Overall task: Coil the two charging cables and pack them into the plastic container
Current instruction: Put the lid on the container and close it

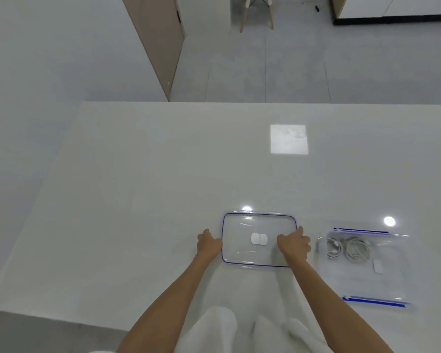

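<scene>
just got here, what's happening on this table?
A person has both hands on a clear, blue-rimmed plastic lid lying on the white table: left hand at its left edge, right hand over its right end. To the right sits the open clear plastic container, with two coiled white charging cables already inside at its far end. The lid is not yet on the container.

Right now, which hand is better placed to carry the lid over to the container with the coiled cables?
Right. The right hand grips the lid at its end nearest the container, where both cables lie coiled. The left hand holds the far end.
</scene>
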### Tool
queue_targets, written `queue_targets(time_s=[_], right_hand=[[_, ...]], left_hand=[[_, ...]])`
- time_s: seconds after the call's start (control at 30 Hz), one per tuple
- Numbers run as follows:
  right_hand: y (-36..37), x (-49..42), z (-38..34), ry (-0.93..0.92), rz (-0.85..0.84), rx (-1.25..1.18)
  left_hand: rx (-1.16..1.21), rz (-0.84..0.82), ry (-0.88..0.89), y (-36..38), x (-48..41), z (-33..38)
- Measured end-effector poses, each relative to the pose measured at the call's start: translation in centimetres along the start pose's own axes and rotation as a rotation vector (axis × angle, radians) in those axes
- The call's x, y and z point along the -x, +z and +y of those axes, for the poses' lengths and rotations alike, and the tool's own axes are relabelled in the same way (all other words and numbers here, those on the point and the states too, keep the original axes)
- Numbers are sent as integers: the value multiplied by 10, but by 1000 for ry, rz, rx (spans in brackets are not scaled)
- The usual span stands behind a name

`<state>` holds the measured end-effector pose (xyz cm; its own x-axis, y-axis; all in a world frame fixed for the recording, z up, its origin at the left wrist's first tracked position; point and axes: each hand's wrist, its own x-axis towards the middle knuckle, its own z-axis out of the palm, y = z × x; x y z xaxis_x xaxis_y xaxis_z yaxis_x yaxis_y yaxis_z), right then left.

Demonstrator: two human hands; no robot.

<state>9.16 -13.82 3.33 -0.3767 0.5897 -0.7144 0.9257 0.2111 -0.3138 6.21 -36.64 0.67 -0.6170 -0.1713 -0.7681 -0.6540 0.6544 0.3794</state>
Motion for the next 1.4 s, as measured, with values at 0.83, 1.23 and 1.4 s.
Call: queue_targets(time_s=[0.83,1.23,1.4], right_hand=[[-198,20,56,-547,-358,-661],[-279,-40,246,-437,15,-416],[-274,-53,249,-411,36,-360]], left_hand=[[1025,-31,348,22,167,78],[247,24,445,236,233,112],[139,11,414,251,214,115]])
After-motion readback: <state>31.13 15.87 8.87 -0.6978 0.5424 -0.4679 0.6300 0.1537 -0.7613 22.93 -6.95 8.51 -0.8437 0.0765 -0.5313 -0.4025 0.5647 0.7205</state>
